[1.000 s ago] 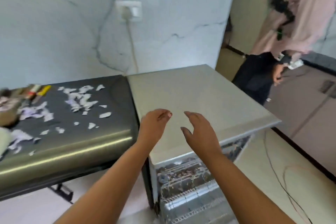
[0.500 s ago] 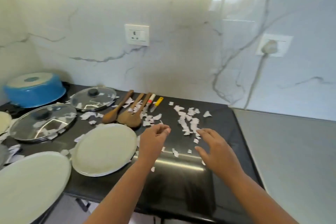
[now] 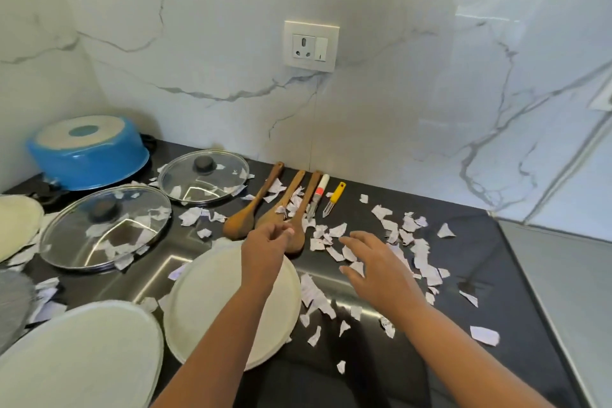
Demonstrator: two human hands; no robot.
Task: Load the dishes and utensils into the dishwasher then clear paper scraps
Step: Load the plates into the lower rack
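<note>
Three wooden spoons lie side by side on the black counter, with a red-and-white peeler and a yellow-handled peeler to their right. My left hand hovers over the spoon bowls and the far edge of a cream plate, fingers loosely curled, holding nothing. My right hand hovers spread over white paper scraps strewn across the counter. A second cream plate sits at the bottom left. Two glass lids lie further left.
An upturned blue pot stands at the back left against the marble wall. Another cream plate and a grey dish show at the left edge. The grey dishwasher top adjoins the counter on the right. A wall socket sits above the spoons.
The view swung left from the dishwasher to the counter and came closer. Both hands moved forward, over the spoons and scraps. They held nothing throughout.
</note>
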